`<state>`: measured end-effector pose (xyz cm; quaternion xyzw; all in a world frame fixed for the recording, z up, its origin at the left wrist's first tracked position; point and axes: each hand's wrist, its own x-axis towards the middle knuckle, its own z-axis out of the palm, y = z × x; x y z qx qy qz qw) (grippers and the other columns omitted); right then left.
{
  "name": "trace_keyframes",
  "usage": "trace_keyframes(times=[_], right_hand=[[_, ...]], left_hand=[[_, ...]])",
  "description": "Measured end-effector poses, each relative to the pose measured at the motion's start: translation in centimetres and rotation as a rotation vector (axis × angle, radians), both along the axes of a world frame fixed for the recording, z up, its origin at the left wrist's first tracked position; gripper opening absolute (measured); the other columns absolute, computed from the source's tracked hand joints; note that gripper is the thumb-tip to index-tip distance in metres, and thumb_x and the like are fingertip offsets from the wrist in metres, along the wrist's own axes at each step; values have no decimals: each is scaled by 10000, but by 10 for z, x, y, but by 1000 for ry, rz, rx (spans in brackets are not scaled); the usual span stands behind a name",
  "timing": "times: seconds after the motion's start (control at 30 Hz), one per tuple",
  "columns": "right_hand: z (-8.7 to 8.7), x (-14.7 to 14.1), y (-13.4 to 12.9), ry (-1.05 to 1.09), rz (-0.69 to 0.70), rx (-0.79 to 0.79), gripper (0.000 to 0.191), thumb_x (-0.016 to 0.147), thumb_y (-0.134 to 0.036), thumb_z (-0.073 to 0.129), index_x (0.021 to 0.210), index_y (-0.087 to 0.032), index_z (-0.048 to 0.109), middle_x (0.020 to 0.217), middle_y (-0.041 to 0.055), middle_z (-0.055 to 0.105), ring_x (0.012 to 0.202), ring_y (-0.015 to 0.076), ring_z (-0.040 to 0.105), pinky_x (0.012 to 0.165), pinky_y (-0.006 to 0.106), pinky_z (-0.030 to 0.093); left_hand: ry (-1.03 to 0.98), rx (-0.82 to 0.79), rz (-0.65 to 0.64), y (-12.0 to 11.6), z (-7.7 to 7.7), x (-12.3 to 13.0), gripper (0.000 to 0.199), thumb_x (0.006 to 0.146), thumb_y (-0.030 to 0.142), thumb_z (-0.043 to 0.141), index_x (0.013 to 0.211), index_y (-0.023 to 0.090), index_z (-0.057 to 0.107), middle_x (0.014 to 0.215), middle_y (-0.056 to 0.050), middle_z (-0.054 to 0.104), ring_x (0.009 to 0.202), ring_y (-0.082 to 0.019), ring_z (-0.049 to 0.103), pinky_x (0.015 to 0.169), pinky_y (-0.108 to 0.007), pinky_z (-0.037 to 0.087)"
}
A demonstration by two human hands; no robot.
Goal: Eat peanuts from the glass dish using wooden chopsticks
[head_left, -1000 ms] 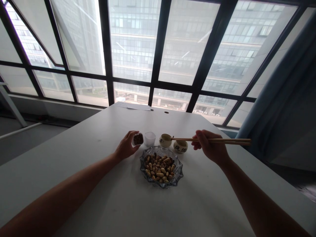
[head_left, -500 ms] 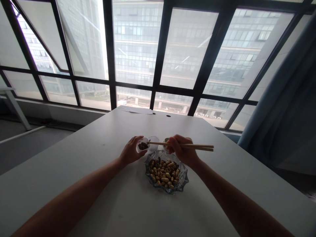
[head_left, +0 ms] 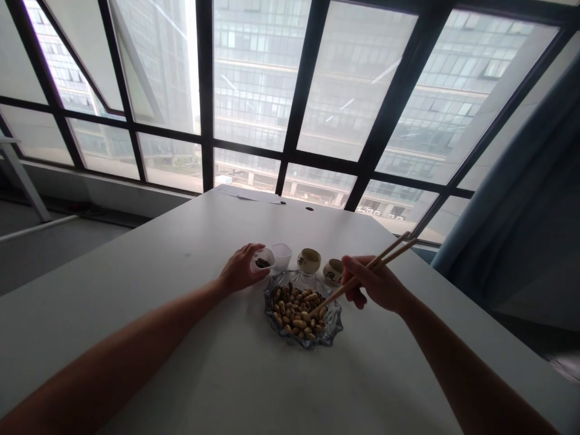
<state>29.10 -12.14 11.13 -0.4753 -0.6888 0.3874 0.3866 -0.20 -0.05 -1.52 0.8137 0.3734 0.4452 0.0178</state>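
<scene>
My left hand (head_left: 244,269) is closed around the side of a small clear plastic cup (head_left: 267,255) with dark seeds (head_left: 261,263) in its bottom. A pair of wooden chopsticks (head_left: 385,254) is gripped in my right hand (head_left: 374,281). Their tips reach down among the peanuts (head_left: 296,323) in a scalloped glass bowl (head_left: 336,329). Some dark seeds lie among the peanuts, mostly at the bowl's far side. Whether the tips pinch a piece is too small to tell.
Behind the bowl stand a second clear cup (head_left: 281,257) and two cream cups with dark characters, one in the middle (head_left: 309,261) and one near my right hand (head_left: 333,272). White paper (head_left: 254,196) lies at the table's (head_left: 203,362) far end. A blue curtain (head_left: 507,175) hangs at right.
My right hand has moved right and back from the clear cup, bringing the chopstick tips down into the bowl. The cream cups have come into fuller view. My left hand stays at its cup.
</scene>
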Motion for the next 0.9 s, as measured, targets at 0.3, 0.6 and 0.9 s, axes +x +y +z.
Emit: trace_keyframes(times=[0.3, 0.6, 0.9], right_hand=[[-39, -7, 4, 27, -45, 59, 536, 842, -672, 587, 643, -174, 594, 470, 2, 619, 340, 111, 562, 313, 182, 406], [-14, 12, -2, -34, -151, 219, 573, 814, -720, 585, 645, -174, 633, 502, 36, 641, 383, 130, 586, 359, 217, 472], [-3, 17, -12, -362, 170, 343, 435, 960, -476, 540, 641, -191, 620, 542, 7, 604, 431, 119, 559, 393, 222, 445]], left_hand=[[14, -40, 46, -3, 2, 0, 553, 771, 424, 714, 1249, 220, 526, 1204, -120, 666, 1082, -296, 663, 938, -455, 544], [39, -84, 75, 2, -2, -1, 559, 790, 468, 686, 1253, 207, 515, 1224, -129, 658, 1073, -305, 660, 919, -465, 547], [48, -92, 99, 1, -2, 0, 542, 795, 465, 682, 1246, 209, 522, 1220, -119, 662, 1078, -308, 667, 920, -460, 550]])
